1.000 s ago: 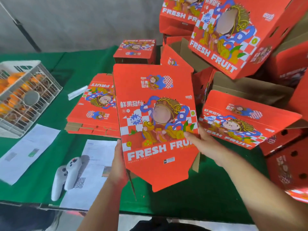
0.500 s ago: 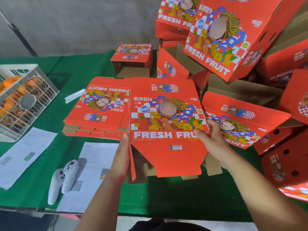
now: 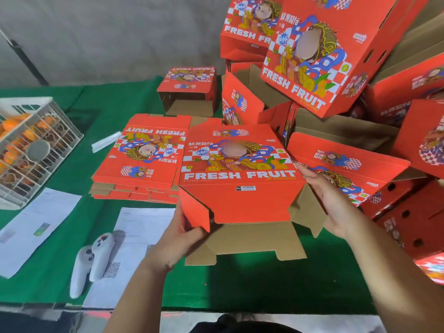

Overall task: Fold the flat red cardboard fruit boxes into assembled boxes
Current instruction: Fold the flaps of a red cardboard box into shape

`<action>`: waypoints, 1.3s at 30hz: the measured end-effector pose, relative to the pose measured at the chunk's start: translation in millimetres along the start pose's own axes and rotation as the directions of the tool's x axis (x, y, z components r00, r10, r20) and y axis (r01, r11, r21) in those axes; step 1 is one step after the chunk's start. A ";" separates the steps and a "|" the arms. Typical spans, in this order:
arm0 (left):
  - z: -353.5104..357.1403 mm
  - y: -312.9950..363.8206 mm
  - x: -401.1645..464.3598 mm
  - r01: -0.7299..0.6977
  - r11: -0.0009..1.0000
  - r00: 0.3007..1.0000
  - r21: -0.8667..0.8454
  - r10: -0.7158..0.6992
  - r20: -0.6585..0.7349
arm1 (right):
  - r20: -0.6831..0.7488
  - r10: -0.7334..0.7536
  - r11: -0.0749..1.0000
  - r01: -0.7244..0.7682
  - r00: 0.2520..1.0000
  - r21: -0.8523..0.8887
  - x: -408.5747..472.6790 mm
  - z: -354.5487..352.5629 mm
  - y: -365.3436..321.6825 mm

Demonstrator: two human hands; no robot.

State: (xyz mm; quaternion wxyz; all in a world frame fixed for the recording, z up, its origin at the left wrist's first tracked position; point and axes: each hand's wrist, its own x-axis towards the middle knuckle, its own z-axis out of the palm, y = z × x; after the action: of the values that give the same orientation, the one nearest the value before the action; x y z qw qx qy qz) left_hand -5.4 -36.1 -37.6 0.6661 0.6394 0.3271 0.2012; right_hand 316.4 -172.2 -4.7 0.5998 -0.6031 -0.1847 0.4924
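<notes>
Opening out from the flat sheet it was a second ago, the red cardboard box point(image 3: 240, 179) now shows a squared tube with brown corrugated flaps splayed below, held low over the green cloth table point(image 3: 252, 284). Left hand point(image 3: 179, 239) grips the glossy red side flap, fingers curled around it; right hand point(image 3: 329, 203) presses the opposite side with straight fingers. Just left lies the stack of flat boxes point(image 3: 141, 159); paper sheets point(image 3: 141, 224) lie beneath a white controller point(image 3: 92, 258)
</notes>
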 end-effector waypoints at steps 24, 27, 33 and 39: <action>1.7 114.4 -3.6 0.251 0.966 0.884 0.065 -0.201 -0.423 | 0.192 -0.278 0.922 0.317 0.941 -0.222 -55.2 -10.2 -35.6; 20.0 102.7 6.4 0.197 0.932 0.882 -0.304 -0.303 -0.360 | 0.001 -0.379 0.850 0.349 0.925 -0.395 -45.0 -4.4 -18.7; 42.8 107.6 28.3 -0.066 0.875 0.889 -0.480 -0.167 -0.426 | -0.212 -0.385 0.857 0.262 0.898 -0.444 -38.6 -44.7 -27.9; 72.9 94.7 40.0 -0.054 0.793 0.889 -0.607 -0.238 -0.391 | -0.364 -0.333 0.927 0.232 0.870 -0.294 -36.8 -61.0 -34.4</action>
State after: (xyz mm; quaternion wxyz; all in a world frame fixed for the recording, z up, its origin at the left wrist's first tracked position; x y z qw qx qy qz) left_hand 87.5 -51.6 46.1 0.7497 0.3130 0.4218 0.4026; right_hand 362.4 -227.9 27.7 0.6132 -0.7267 -0.2008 0.2357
